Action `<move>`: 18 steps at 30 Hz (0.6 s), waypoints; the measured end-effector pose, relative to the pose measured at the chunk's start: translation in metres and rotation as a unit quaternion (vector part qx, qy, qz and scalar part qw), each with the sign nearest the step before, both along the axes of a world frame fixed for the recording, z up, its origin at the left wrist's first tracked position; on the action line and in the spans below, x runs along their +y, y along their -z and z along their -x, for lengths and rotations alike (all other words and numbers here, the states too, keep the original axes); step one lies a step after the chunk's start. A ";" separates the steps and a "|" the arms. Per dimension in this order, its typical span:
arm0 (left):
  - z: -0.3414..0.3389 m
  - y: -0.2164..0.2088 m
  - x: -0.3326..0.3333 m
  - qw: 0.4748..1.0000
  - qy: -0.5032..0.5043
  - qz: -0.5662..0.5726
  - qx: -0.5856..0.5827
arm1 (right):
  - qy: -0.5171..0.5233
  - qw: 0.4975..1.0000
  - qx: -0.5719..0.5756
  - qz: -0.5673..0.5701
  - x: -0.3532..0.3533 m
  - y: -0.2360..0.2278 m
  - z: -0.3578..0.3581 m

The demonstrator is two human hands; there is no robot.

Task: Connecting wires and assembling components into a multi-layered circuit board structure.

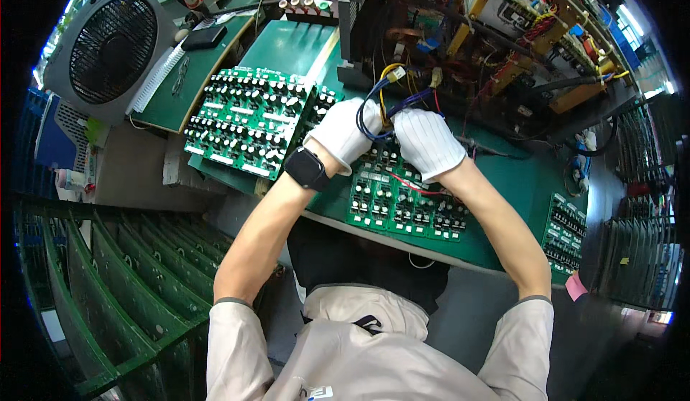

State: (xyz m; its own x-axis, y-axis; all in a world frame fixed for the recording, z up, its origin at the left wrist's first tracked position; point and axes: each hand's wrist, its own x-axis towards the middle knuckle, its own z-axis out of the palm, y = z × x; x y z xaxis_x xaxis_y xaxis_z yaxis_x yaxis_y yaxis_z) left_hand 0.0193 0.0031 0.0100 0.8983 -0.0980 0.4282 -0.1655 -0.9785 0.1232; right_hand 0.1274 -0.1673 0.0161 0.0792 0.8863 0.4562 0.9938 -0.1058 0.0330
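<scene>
My left hand (347, 134) and my right hand (429, 142), both in white striped gloves, are close together above the middle of the bench. Their fingers are closed on a wire harness (418, 99) of dark blue and yellow wires, one hand on each side; the fingertips are partly hidden. A loop of blue wire hangs by the left fingers. Just beyond the hands, a white plug (396, 75) and a beige plug (435, 77) stick up from wire ends. Below the hands lies a green circuit board panel (406, 203) with many small parts, crossed by a red wire (417, 187).
Another populated circuit board panel (248, 121) lies to the left, and a smaller one (565, 232) at the right edge. An open equipment housing (410, 24) full of wiring stands behind. A grey fan (115, 45) is far left, above a green slotted rack (122, 279).
</scene>
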 end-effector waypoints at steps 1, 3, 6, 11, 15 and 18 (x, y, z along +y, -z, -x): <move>-0.002 0.000 0.002 0.998 -0.006 0.037 0.044 | 0.001 1.000 0.004 0.004 -0.001 0.003 -0.001; -0.001 -0.003 -0.004 0.997 -0.016 0.077 0.026 | 0.024 0.999 0.036 0.020 -0.002 0.008 -0.004; -0.006 -0.022 -0.002 0.993 -0.009 0.081 0.091 | -0.003 0.999 -0.005 -0.035 0.000 0.009 -0.006; -0.005 -0.013 0.004 0.997 0.035 0.003 0.072 | 0.044 0.998 0.002 0.048 0.005 -0.002 0.003; -0.003 -0.011 0.005 0.996 0.024 -0.021 0.082 | 0.056 0.997 0.017 0.060 0.004 -0.008 0.010; -0.004 -0.011 0.008 0.997 0.035 -0.032 0.059 | 0.079 0.994 0.038 0.067 0.003 -0.009 0.008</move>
